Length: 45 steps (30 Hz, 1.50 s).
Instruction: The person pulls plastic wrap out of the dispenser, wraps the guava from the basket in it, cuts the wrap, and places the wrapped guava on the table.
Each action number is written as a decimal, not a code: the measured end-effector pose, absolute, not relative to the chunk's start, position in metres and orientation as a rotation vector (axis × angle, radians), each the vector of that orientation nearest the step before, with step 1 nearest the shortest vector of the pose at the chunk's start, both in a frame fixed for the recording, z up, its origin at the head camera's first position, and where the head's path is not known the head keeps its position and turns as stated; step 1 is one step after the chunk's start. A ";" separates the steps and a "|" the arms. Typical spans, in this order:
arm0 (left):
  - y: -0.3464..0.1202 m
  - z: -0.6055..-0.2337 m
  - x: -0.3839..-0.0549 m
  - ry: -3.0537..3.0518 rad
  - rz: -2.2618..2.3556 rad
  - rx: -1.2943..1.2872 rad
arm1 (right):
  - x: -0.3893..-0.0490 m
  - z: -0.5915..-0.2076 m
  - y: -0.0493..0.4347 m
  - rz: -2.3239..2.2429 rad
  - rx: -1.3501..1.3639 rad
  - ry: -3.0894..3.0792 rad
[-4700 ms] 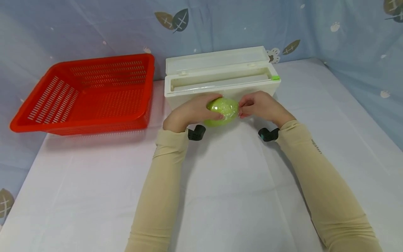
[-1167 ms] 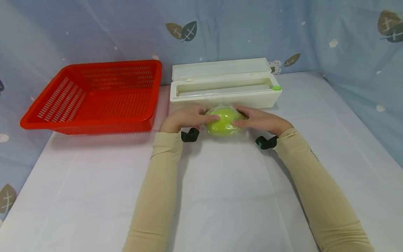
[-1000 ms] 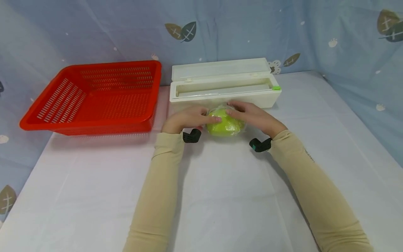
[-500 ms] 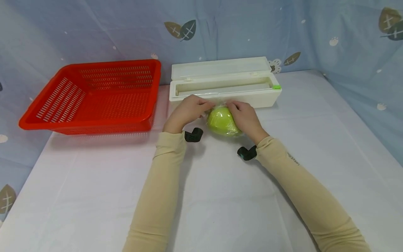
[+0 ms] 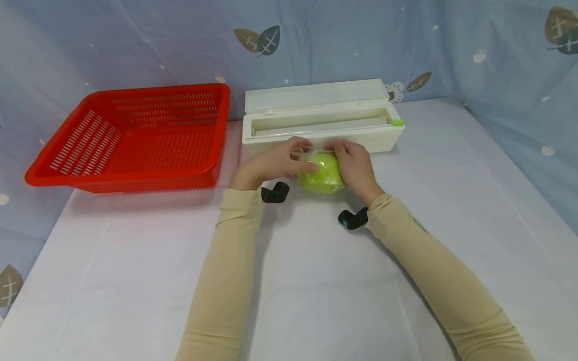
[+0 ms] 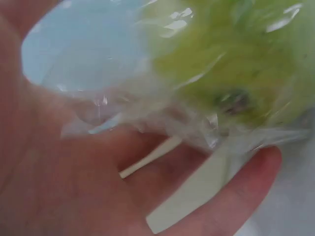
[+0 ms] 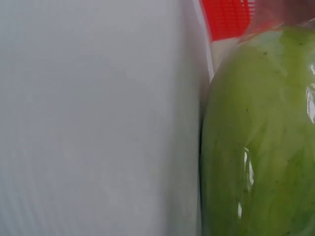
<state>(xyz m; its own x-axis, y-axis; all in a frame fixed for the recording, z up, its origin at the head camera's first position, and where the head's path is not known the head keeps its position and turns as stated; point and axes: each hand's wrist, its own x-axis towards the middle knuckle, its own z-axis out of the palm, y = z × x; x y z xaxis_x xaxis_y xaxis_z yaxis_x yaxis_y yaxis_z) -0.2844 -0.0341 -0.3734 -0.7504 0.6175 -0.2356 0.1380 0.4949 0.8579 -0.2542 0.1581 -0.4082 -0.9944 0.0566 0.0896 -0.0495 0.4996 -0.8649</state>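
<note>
A yellow-green melon [image 5: 322,176], wrapped in clear cling film [image 6: 172,118], lies between both hands in front of the white box. My left hand [image 5: 277,159] holds its left side, thumb on top. In the left wrist view the left fingers [image 6: 211,216] curl under the gathered film, near a dark spot on the melon's end [image 6: 236,101]. My right hand [image 5: 356,168] covers the melon's upper right, fingertips pinching film at its far edge. The right wrist view shows the melon [image 7: 261,137] with smooth, shiny film over it; the right fingers are outside that view.
Behind the hands stands a long white box [image 5: 384,143], its lid [image 5: 316,95] raised and a pale strip inside. A red slotted basket [image 5: 126,179] stands at the left. White cloth [image 5: 293,281] covers the table; a blue patterned curtain [image 5: 334,30] hangs behind.
The right hand has moved from the melon's right side to its top, turning inward. The left hand pinched film half a second ago; now its thumb is back on the melon.
</note>
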 end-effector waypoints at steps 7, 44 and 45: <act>-0.031 -0.382 -0.286 2.207 1.170 0.681 | -0.252 -0.408 0.155 1.601 0.037 -2.549; -0.040 -0.360 -0.279 2.373 1.200 0.677 | -0.259 -0.398 0.175 1.271 0.682 -3.020; -0.042 -0.356 -0.277 2.364 1.236 0.666 | -0.259 -0.398 0.175 1.243 0.678 -3.031</act>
<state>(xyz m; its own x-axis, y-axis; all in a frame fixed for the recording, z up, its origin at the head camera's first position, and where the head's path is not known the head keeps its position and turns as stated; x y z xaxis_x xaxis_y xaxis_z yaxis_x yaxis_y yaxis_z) -0.2771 -0.0416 -0.3557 -0.8113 0.5723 -0.1192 0.2286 0.4983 0.8363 -0.2590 0.1750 -0.3976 -0.8982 -0.4383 -0.0341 -0.2882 0.6457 -0.7071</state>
